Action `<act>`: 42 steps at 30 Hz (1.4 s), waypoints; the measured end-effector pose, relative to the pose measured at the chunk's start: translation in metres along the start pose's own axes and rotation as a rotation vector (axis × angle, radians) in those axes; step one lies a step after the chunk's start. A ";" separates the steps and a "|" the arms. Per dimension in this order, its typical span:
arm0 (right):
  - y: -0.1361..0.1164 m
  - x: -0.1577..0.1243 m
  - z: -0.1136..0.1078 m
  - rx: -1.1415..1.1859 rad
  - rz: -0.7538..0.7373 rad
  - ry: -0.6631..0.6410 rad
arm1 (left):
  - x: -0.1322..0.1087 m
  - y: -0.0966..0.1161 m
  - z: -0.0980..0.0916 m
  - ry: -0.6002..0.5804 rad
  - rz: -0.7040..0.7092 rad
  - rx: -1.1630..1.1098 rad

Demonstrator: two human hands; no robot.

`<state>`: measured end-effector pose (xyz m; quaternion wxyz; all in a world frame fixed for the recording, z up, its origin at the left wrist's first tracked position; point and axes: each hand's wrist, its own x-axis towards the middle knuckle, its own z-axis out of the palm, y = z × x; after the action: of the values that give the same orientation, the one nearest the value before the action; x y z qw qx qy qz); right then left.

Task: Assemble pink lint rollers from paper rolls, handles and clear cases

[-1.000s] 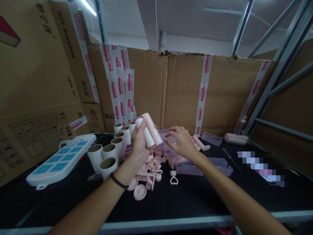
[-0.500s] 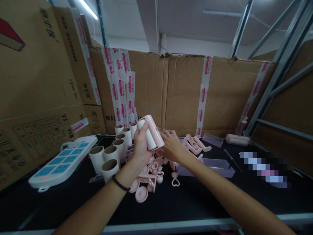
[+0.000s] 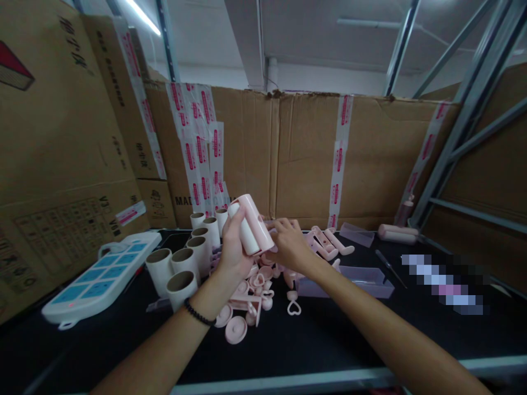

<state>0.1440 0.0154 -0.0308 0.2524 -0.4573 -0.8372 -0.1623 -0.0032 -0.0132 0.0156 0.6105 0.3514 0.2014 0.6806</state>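
Note:
My left hand (image 3: 231, 247) is wrapped round a white roll in a pink holder (image 3: 252, 224), held tilted above the black table. My right hand (image 3: 290, 244) is against the lower right end of that roller, fingers curled on it. Below both hands lies a pile of small pink plastic parts (image 3: 255, 288): round caps, heart-shaped loops and handles. Several white paper rolls with brown cores (image 3: 181, 266) stand upright just left of my left hand.
A white and blue power strip (image 3: 99, 272) lies at the left. Pink handles (image 3: 329, 242) and clear plastic covers (image 3: 346, 281) lie to the right, with a finished roller (image 3: 394, 232) further back. Taped cardboard boxes (image 3: 304, 159) wall the back and left; metal shelving (image 3: 461, 131) stands right.
My right hand has moved left from the clear covers to the roller's end and closed on it. The left hand keeps hold of the roller, nearly still.

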 end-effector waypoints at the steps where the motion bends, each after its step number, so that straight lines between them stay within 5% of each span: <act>1: 0.002 0.000 -0.004 0.054 0.030 0.018 | -0.001 0.000 0.000 -0.009 -0.001 -0.004; 7: 0.028 -0.004 -0.023 0.551 0.279 0.262 | -0.002 0.003 0.000 -0.022 0.004 -0.010; 14: 0.053 -0.019 -0.014 1.553 0.629 0.525 | -0.003 0.004 -0.001 0.000 -0.004 -0.014; 21: 0.029 -0.025 -0.015 1.906 0.560 0.436 | -0.002 0.000 -0.002 0.001 -0.019 -0.002; 29: 0.006 -0.027 -0.011 1.796 0.404 0.331 | -0.001 -0.002 -0.001 0.016 0.029 -0.008; 38: 0.019 -0.037 -0.024 0.676 0.211 0.633 | -0.002 -0.002 0.000 -0.006 -0.009 0.009; 42: 0.021 -0.041 -0.030 0.539 0.165 0.662 | -0.003 -0.002 0.000 -0.008 -0.010 0.009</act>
<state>0.1885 -0.0171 -0.0287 0.6298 -0.3635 -0.6842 -0.0550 -0.0015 -0.0161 0.0137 0.6130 0.3559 0.2038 0.6753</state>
